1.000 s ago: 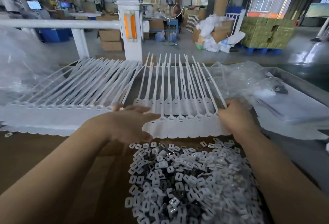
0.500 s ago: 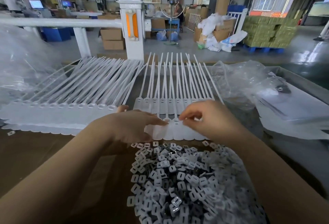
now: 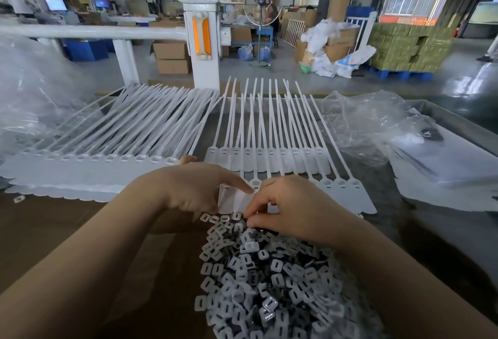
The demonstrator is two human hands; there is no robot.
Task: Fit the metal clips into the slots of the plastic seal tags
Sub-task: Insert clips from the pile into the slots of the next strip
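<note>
Along the near edge of the brown worktop (image 3: 48, 233), a pile of metal clips (image 3: 269, 279) fills the middle foreground, and both forearms reach in over it. At the pile's far rim the right hand (image 3: 291, 203) has its fingers curled down, thumb and fingertips meeting among the clips; whether one is pinched cannot be told. Just left of it, the left hand (image 3: 194, 187) points its forefinger onto the near strip of seal tags (image 3: 342, 193) and grips that strip's left end, with the thumb hidden underneath. This strip's flat heads run off to the right, and their thin tails fan away over a second strip (image 3: 269, 158) lying just behind. On the left, touching neither hand, a larger stack of tags (image 3: 89, 168) spreads toward crumpled clear plastic (image 3: 35, 96). More clear plastic bags (image 3: 377, 123) crowd the right side against the grey metal rim (image 3: 458, 120). Open tabletop lies mainly at the near left. Beyond stand a white post with an orange reflector (image 3: 200, 39), cardboard boxes (image 3: 172, 58) and a standing fan (image 3: 261, 1).
</note>
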